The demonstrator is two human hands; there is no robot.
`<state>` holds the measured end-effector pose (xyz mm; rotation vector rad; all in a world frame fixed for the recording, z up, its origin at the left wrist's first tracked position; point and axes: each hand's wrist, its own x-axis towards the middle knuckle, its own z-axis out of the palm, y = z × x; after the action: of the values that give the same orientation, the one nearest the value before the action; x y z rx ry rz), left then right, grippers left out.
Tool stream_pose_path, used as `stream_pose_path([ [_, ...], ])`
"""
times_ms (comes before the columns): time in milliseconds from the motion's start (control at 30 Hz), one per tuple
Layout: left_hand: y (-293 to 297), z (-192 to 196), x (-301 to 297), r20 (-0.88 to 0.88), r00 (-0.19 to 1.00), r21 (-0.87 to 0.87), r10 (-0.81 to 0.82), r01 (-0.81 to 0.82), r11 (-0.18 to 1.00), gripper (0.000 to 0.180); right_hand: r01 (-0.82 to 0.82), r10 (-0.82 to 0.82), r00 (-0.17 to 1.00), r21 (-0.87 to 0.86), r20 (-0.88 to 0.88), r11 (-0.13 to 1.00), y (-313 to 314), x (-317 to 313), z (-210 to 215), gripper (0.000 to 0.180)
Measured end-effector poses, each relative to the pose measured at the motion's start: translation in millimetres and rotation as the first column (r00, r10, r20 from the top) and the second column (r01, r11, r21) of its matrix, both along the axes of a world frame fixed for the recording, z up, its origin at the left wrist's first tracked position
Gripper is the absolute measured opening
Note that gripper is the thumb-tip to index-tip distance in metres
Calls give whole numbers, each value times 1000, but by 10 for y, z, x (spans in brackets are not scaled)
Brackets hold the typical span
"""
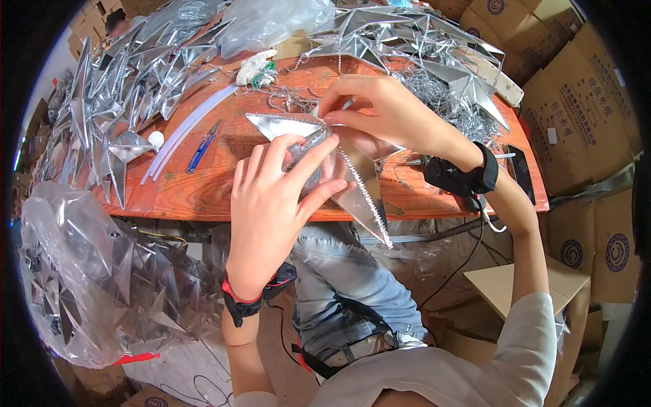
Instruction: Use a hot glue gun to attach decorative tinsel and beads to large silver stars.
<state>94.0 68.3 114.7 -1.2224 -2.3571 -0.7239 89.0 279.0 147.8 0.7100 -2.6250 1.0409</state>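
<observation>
A shiny silver foil star (358,193) is held over the front edge of the table, one long point aimed down toward my lap. Fuzzy silver tinsel trim (363,188) runs along a ridge of that point. My left hand (268,186) grips the star from the left, fingers over its face and thumb along the lower side. At the star's middle, my right hand (390,112) has thumb and forefinger pinched together; what lies between them is too small to make out. Part of the star is hidden behind both hands.
Silver stars are heaped at the left (112,102) and back (380,34). Loose tinsel (444,98) lies right, near a dark phone (520,173). A blue cutter (203,148) rests beside white strips (190,132). A plastic bag of stars (102,271) stands lower left; cartons (576,108) stand right.
</observation>
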Motion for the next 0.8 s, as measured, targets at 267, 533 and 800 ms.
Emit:
stream_pose_path([
  [267,32,-35,-12,-45,999,30,9,-8,1000,40,-38,70,979,169,-192,985,50,4,13,14],
  [533,36,-32,-14,-45,999,19,18,-17,1000,40,9,14,989,151,-149,988,65,37,3,12],
  [800,21,-59,-16,-59,998,13,26,-26,1000,40,35,-16,992,145,-129,989,42,38,-20,13],
])
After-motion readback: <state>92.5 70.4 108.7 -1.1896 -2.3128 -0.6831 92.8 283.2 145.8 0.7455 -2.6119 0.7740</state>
